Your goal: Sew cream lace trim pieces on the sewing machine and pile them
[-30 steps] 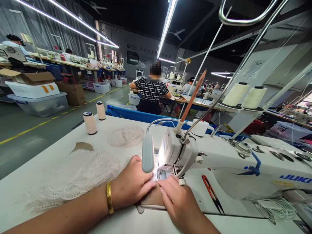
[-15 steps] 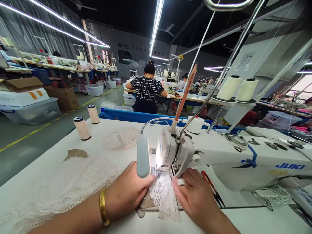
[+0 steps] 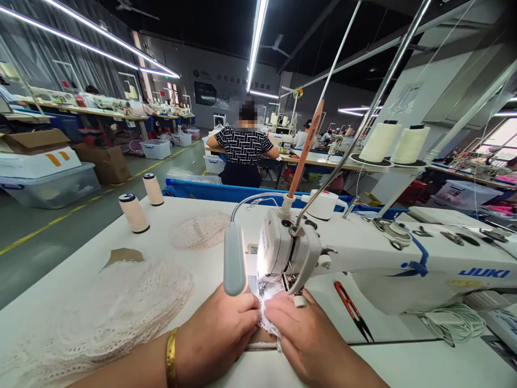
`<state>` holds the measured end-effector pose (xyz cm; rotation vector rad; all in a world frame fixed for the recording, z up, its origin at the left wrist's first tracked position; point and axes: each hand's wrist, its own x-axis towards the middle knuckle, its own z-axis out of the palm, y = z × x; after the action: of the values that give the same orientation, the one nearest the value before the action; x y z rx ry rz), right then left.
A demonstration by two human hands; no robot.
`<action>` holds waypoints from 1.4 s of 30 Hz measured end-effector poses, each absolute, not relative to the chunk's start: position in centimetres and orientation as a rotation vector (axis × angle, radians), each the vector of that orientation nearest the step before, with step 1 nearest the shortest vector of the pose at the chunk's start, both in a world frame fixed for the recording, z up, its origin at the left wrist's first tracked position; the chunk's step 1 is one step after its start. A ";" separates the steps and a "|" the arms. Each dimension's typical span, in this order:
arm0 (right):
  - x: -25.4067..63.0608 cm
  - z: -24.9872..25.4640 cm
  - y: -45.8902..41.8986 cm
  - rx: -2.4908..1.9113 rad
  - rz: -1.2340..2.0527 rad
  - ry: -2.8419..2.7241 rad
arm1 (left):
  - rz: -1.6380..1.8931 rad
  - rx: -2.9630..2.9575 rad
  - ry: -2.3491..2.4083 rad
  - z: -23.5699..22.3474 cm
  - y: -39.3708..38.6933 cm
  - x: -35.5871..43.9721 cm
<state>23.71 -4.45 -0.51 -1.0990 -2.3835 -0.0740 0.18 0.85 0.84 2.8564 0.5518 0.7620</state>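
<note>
Right hand [image 3: 301,326] nearer left hand [image 3: 224,326] — fingers [image 3: 278,308] half-curled, close-set against white lace [image 3: 267,323].

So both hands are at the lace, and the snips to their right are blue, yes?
Not quite: the head view shows the snips are red and black, not blue. They do lie right of the left hand and right hand, which are at the lace.

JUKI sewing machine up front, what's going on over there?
Someone's left hand and right hand meet at a white lace piece, with fingers on either side of it, just in front of the lit head of the JUKI sewing machine. A lace pile lies to the left, and red-handled thread snips lie to the right. I can't tell whether the machine is running.
</note>
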 end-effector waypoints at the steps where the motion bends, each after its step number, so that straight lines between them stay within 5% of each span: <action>1: 23.6 -0.7 -4.5 -1.112 -0.046 -2.404 | 0.769 2.858 0.552 0.9 0.8 0.1; 42: 23.7 -0.9 -4.4 -1.034 -0.068 -2.388 | 0.811 2.923 0.528 0.3 0.9 -0.1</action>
<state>23.67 -4.44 -0.87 -1.0342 -2.3879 -0.0676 -0.09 0.90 0.30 2.9231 0.5278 0.8112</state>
